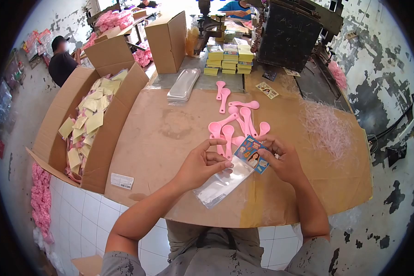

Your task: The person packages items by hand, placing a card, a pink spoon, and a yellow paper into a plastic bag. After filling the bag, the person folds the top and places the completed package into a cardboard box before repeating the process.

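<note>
Low over the cardboard-covered table, my right hand [280, 158] pinches a blue printed card [251, 154] between thumb and fingers. The card's lower edge is at the mouth of a clear plastic bag [223, 186]; whether it is inside I cannot tell. My left hand [202, 163] is closed, with its thumb and fingers on the bag's upper left edge. Just beyond both hands lies a loose group of pink measuring spoons [228, 140], some overlapping. Another pink spoon [224, 100] lies farther up the table.
A stack of clear bags [184, 86] lies at the back left, with stacked cards [229, 57] behind. On the left stands an open carton [112, 124] full of packed pieces. Clear plastic strips [329, 131] lie at right. A person [62, 64] sits far left.
</note>
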`<state>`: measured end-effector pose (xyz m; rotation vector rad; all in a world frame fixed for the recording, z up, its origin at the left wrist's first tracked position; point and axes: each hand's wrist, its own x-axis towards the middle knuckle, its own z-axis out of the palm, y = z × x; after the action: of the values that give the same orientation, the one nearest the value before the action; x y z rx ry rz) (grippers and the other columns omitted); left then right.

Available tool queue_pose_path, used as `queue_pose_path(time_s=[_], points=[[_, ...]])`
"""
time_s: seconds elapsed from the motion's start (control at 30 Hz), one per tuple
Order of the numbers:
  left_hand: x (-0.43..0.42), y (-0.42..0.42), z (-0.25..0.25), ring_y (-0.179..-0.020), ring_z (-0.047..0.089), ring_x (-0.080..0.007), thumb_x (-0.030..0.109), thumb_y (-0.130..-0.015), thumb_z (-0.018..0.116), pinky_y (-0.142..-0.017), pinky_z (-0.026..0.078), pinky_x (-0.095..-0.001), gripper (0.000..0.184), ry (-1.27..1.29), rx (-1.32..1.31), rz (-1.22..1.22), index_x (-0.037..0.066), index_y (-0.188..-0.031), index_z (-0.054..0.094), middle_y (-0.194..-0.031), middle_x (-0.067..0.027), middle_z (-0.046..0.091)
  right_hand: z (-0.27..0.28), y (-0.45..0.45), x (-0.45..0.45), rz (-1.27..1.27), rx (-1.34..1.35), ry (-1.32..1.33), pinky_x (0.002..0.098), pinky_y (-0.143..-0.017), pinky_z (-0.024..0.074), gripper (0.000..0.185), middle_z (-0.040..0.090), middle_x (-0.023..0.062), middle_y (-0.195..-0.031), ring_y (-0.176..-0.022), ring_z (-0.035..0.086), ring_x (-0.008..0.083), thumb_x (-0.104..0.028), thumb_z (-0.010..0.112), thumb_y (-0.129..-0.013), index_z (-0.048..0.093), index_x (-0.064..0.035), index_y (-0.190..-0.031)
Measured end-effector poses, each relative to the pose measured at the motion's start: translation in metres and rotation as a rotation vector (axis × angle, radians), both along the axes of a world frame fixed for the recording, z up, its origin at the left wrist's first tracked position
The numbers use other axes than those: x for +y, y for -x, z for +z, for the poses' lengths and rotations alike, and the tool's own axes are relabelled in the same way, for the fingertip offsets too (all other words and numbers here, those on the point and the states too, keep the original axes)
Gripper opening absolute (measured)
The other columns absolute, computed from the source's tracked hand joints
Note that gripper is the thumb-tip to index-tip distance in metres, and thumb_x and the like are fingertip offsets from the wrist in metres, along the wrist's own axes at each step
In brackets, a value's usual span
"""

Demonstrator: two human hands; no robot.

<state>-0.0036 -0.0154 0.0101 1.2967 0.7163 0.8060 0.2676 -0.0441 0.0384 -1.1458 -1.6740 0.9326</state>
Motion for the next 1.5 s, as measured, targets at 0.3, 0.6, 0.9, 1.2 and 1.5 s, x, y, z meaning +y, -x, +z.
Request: queue_pose_path(time_s=[0.3,0.6,0.9,1.2,1.5], points=[[-0.011,-0.006,-0.004,-0.093,0.072,-0.0127,0.004,-0.098,0.07,-0.081,0.057,-0.0268,0.054,-0.193,0.12,-0.049,0.003,-0.146,0.044,-0.107,-0.0125,0.076,-0.001,0.009,-0.001,0.218,-0.301,-0.293,0.0302,-0.075,0.0528,0.03,0.071,0.0101,-0.105,-0.085,0.067,0.0176,-0.003,0.07,-0.093,0.071,-0.0047,-0.123],[-0.011,-0.005,0.002,-0.093,0.071,-0.0105,0.003,-0.099,0.068,-0.079,0.057,-0.0257,0.05,-0.14,0.044,0.073,0.002,-0.144,0.046,-0.103,-0.0099,0.075,-0.013,0.021,-0.005,0.009,0.122,0.013,0.0299,-0.079,0.0523,0.021,0.071,0.0074,-0.101,-0.087,0.067,0.0165,-0.007,0.072,-0.093,0.07,0.0016,-0.113],[-0.006,0.007,0.016,-0.091,0.07,-0.0089,0.003,-0.102,0.063,-0.079,0.056,-0.023,0.041,-0.086,-0.004,0.135,-0.001,-0.141,0.051,-0.104,-0.0096,0.074,-0.002,0.022,0.036,0.197,-0.343,-0.245,0.0394,-0.1,0.0467,0.021,0.065,0.0108,-0.12,-0.115,0.061,0.0244,-0.011,0.065,-0.094,0.072,-0.0014,-0.111],[-0.002,0.01,0.018,-0.094,0.069,-0.0083,0.005,-0.103,0.062,-0.079,0.056,-0.0232,0.036,-0.069,-0.139,0.107,0.0,-0.138,0.054,-0.107,-0.0089,0.074,-0.015,0.056,0.081,0.322,-0.967,-0.756,0.0434,-0.109,0.0441,0.037,0.061,0.006,-0.128,-0.128,0.053,0.0264,-0.01,0.072,-0.082,0.07,-0.0084,-0.118],[-0.012,0.005,0.019,-0.092,0.069,-0.0079,0.004,-0.102,0.063,-0.075,0.055,-0.0228,0.04,-0.12,-0.155,0.184,0.001,-0.141,0.051,-0.102,-0.0077,0.073,0.029,0.04,0.042,0.019,-0.128,-0.169,0.0341,-0.079,0.0537,0.027,0.069,0.0085,-0.098,-0.086,0.068,0.0207,-0.003,0.071,-0.09,0.069,-0.0045,-0.117]])
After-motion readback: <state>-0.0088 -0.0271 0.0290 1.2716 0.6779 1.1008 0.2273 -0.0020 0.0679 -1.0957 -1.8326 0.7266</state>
